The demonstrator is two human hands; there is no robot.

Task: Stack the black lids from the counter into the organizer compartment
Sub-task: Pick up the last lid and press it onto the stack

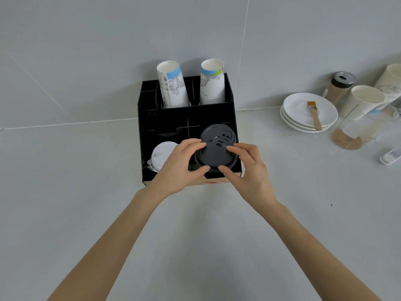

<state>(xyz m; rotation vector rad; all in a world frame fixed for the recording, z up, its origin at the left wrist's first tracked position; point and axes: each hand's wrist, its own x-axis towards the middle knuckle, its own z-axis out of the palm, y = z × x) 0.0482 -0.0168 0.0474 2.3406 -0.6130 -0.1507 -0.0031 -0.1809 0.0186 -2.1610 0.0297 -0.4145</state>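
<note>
A black organizer stands on the counter against the wall. Over its front right compartment I hold a stack of black lids. My left hand grips the stack's left side and my right hand grips its right side, thumbs at the near rim. More black lids lean behind the held stack in the same compartment. White lids fill the front left compartment, partly hidden by my left hand.
Two stacks of printed paper cups stand in the organizer's back compartments. To the right are stacked white saucers with a small brush, a spice shaker, paper cups and a glass pitcher.
</note>
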